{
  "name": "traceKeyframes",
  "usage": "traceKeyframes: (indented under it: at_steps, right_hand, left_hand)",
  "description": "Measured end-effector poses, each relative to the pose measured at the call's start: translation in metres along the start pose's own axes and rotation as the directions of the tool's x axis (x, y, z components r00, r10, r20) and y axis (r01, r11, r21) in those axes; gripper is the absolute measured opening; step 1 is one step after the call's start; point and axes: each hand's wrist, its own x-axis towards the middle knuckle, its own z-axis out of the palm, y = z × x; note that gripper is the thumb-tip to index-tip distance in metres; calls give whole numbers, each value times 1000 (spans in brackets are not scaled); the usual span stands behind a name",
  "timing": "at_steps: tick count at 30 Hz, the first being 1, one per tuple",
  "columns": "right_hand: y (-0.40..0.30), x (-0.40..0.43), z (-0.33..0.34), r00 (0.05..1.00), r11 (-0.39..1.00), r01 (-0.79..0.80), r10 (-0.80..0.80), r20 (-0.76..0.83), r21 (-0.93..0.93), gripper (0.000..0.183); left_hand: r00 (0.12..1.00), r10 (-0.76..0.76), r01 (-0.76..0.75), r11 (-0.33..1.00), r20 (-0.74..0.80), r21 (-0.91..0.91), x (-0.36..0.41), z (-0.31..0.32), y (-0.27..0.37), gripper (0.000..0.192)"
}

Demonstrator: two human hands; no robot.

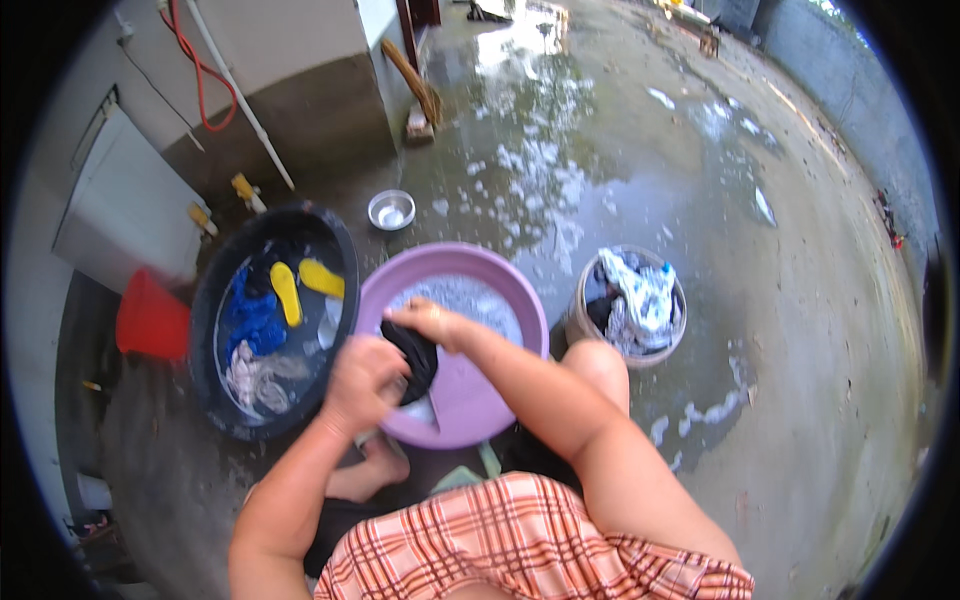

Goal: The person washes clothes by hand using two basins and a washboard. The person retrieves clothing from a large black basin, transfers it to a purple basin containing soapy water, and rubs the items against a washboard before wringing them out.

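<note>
A wet black cloth (415,360) is stretched between my two hands over the left part of a purple plastic basin (487,442). My left hand (369,375), somewhat blurred, grips its lower end near the basin's near-left rim. Its upper end is in my right hand (429,321). Foamy water (480,300) fills the basin's far side, and a flat purple slope rises from it on the near side. Touching the basin on the left, a large black tub (201,375) holds water, blue cloth (255,315), pale cloth (259,379) and two yellow insoles (286,292).
A bucket (581,315) heaped with wet clothes stands at the right by my knee. Beyond the basins sits a small metal bowl (391,210). A red bucket (150,315) is at the far left, near the wall. Soapy puddles (540,165) lie on the concrete ground.
</note>
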Motion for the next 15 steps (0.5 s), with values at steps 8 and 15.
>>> traceKeyframes:
  at_steps: [8,15]
  right_hand:
    - [-50,-39,25,918,892,385,-396,1,-238,39]
    - [-96,-76,-12,705,750,470,-636,-313,-465,34]
  left_hand:
    - [219,-938,453,341,-269,-823,-124,25,-130,19]
    - [535,-816,592,175,220,-787,-62,87,-55,35]
